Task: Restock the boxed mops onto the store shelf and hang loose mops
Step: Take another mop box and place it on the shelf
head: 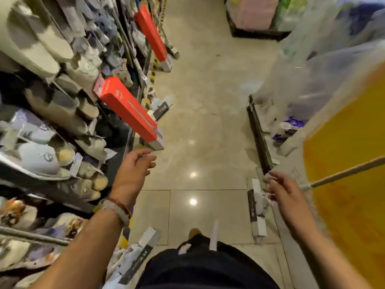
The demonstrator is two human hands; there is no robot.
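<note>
Two red boxes (129, 110) shelved beside slippers (39, 157); loose mops (257, 207) on floor remain. Left hand (135, 165), right hand (281, 190) loosely spread, empty.

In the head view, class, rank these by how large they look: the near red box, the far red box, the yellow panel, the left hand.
1. yellow panel
2. near red box
3. far red box and left hand: look about alike, so left unranked.

Nearness to the camera and the wide-angle lens skew all of this; true sizes cannot be told.

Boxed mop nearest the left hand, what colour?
Red boxed mop with a grey end, just above the left hand; head view.
</note>
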